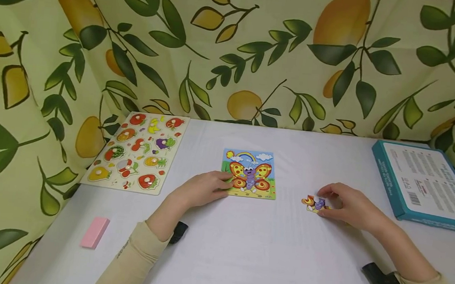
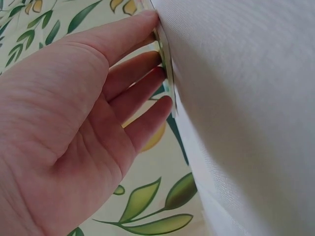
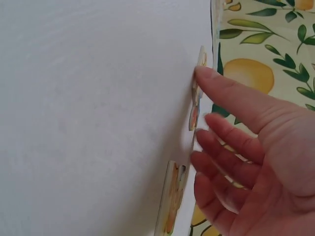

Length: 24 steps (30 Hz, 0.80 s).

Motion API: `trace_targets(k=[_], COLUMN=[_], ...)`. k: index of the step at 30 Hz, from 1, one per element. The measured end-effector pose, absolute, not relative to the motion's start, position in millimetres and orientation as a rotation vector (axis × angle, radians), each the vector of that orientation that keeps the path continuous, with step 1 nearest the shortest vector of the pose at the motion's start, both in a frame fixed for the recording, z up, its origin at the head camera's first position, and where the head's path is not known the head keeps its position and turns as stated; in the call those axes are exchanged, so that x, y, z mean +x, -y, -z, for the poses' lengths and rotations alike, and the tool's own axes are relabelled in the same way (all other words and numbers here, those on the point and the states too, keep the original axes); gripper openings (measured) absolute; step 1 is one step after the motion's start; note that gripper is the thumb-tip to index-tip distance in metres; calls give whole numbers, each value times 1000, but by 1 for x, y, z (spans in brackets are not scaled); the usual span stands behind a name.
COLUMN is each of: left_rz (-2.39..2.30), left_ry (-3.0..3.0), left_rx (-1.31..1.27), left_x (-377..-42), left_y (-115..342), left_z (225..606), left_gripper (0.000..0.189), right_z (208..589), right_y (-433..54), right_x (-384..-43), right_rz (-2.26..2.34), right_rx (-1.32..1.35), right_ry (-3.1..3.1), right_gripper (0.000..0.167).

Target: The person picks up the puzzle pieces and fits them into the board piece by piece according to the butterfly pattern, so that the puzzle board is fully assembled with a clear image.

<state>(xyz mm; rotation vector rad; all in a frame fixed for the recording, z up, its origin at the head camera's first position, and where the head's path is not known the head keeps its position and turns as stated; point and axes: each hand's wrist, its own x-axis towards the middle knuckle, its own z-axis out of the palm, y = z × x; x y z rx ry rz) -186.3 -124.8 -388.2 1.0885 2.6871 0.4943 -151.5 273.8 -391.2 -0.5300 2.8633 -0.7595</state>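
A square butterfly picture puzzle [image 1: 250, 175] lies flat in the middle of the white table. My left hand [image 1: 204, 188] rests at its left side, fingers fairly straight, with fingertips touching the board's edge; in the left wrist view they meet that thin edge [image 2: 169, 81]. Further right, my right hand [image 1: 349, 207] has thumb and index finger around a small loose puzzle piece [image 1: 320, 204] with purple and yellow on it. In the right wrist view the thumb tip touches this thin piece [image 3: 194, 118]. More loose pieces [image 3: 170, 199] lie beneath the right palm, mostly hidden in the head view.
A fruit peg puzzle board [image 1: 137, 152] lies at the back left, with a pink block [image 1: 95, 233] in front of it. A teal-edged box [image 1: 427, 184] sits at the back right. Leaf-and-fruit patterned curtain [image 1: 219, 46] hangs behind and left of the table.
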Motion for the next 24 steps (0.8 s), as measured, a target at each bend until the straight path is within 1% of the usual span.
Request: trace_targets(k=[5, 10, 14, 17, 19, 21, 24], left_rz=[-504, -504, -491, -476, -469, -464, -462], left_ry=[-2676, -2674, -2685, -2697, -2700, -2697, -2683], left_rx=[1066, 1051, 1083, 1117, 1122, 1109, 1075], left_x=[-185, -184, -185, -186, -186, -187, -186], left_y=[125, 124, 123, 122, 122, 123, 123], left_z=[387, 386, 386, 387, 387, 387, 387], left_gripper=[39, 39, 38, 37, 38, 39, 42], right_z=[392, 392, 393, 393, 393, 393, 395], right_y=[-271, -272, -267, -255, -242, -227, -203], right_x=[-153, -153, -153, -158, -164, -171, -181], right_rz=[736, 794, 878, 983, 1056, 1135, 1209], right_rx=[-447, -465, -525, -544, -543, -523, -496], right_ry=[-2873, -2837, -2808, -2782, -2747, -2674, -2561], right_gripper=[43, 43, 33, 21, 18, 19, 27])
